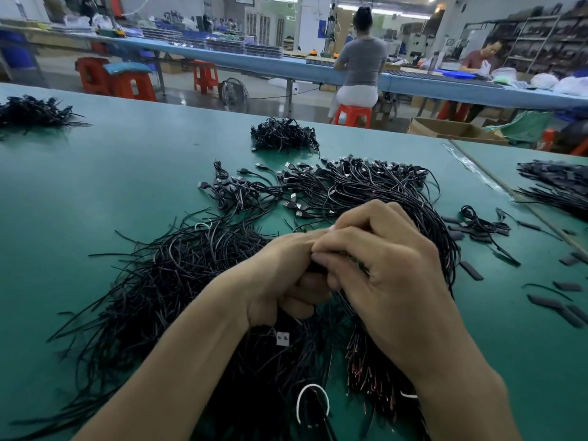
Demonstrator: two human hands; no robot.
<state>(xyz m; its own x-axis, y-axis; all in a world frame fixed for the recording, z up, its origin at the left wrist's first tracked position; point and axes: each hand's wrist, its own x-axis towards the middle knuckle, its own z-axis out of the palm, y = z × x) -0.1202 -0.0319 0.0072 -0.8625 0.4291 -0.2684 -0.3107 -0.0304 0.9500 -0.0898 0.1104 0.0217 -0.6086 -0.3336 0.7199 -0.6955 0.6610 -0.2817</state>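
Gripping a bundle of black cables (302, 351) between them, the two hands meet just above the green table (95, 192). The left hand (280, 275) is fisted round the bundle, its curled fingers turned toward the camera with strands emerging beneath the palm. A silver USB plug (283, 338) hangs just under that fist.

The right hand (397, 281) lies over the same bundle from the other side. Its fingers (337, 240) bend down and inward until the tips touch the left hand's knuckles, and thin strands show squeezed under them. Its thumb is hidden, so exactly how it pinches cannot be told. Below the right wrist, the bundle's bare wire ends (366, 374), reddish at the tips, fan out toward the near edge, beside a white tie loop (310, 405).

Left of the hands sprawls a loose heap of cut black wires (159, 281). Beyond the knuckles lies a pile of USB cables (366, 183), plugs pointing left, with a small tied bunch (283, 135) farther back. Short black sleeve pieces (545, 302) are scattered to the right, well apart from the hands. More cable heaps rest at the far left (31, 113) and far right (553, 186). Behind the table, a person (362, 62) sits on a red stool (353, 114) at a long blue bench (254, 63).
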